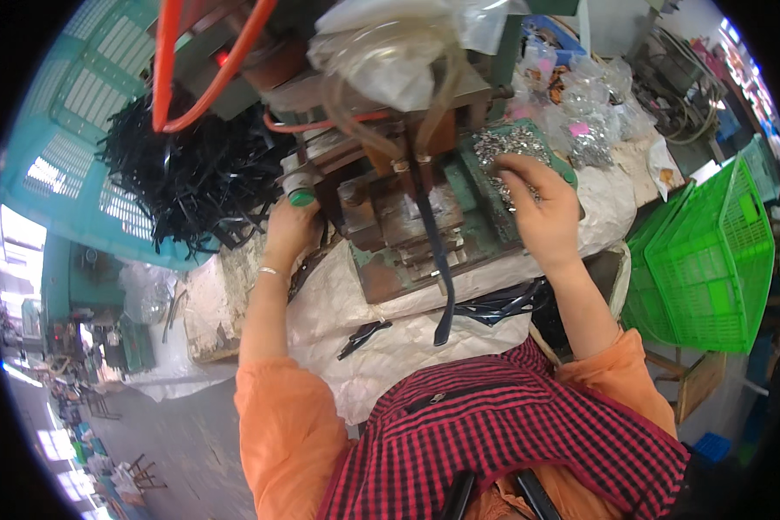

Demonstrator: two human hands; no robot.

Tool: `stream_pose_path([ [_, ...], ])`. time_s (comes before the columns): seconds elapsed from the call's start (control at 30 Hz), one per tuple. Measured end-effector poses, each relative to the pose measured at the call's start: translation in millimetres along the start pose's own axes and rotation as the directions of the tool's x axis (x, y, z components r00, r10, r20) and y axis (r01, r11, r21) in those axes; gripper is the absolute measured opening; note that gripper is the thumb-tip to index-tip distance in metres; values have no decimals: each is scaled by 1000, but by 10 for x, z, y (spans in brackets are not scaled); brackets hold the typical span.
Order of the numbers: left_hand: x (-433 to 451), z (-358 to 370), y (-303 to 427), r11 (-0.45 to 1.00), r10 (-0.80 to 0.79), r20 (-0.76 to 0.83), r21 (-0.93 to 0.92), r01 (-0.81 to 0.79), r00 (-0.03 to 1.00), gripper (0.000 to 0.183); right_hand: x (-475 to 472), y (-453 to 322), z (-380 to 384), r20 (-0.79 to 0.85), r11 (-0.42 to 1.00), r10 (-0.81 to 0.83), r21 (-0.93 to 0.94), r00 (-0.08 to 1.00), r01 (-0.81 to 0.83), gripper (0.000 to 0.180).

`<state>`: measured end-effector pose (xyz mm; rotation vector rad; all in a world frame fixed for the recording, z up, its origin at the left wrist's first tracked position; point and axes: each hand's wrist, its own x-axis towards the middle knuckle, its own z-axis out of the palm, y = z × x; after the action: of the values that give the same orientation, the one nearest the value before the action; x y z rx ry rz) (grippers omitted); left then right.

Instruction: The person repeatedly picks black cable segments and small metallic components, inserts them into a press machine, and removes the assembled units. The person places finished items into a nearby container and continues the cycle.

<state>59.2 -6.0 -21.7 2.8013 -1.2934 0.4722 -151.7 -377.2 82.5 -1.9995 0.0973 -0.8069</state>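
My left hand (pixel 290 231) is at a round green push button (pixel 301 197) on the machine's left side, with its fingertips partly hidden. Over a green tray (pixel 510 224) of small shiny metal parts (pixel 504 144), my right hand (pixel 546 207) has its thumb and fingers drawn together; whether a part is between them is hidden. Between the hands, a black eyeglass temple (pixel 437 250) sits in the metal fixture (pixel 390 224) of a bench press, its curved tip pointing towards me. More black temples (pixel 497 305) lie on the white sheet (pixel 390 344) below the machine.
A turquoise basket (pixel 81 162) at left holds a heap of black temples (pixel 188 169). Clear tubes (pixel 338 104) and an orange hose (pixel 214 97) hang over the machine. Bags of small parts (pixel 588 130) lie at back right, near green crates (pixel 702 260).
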Motion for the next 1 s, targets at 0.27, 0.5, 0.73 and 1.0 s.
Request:
stream_pose_path([
  [0.27,-84,-482,94,959,-224,-175,-215,184,959,13,-51,-381,580,21,892,99,441,995,-98,29],
  [0.5,-107,-1077,908,268,-842,-251,-963,-33,478,15,8,-654,579,120,856,102,495,987,-149,47],
  [0.73,96,-1545,1795,845,-123,-736,-429,-318,666,13,85,-358,96,230,972,-204,-66,951,225,44],
  [1.0,408,-1499,2146,832,111,-702,-322,-452,703,24,-95,758,-168,-8,781,-191,-608,982,147,14],
])
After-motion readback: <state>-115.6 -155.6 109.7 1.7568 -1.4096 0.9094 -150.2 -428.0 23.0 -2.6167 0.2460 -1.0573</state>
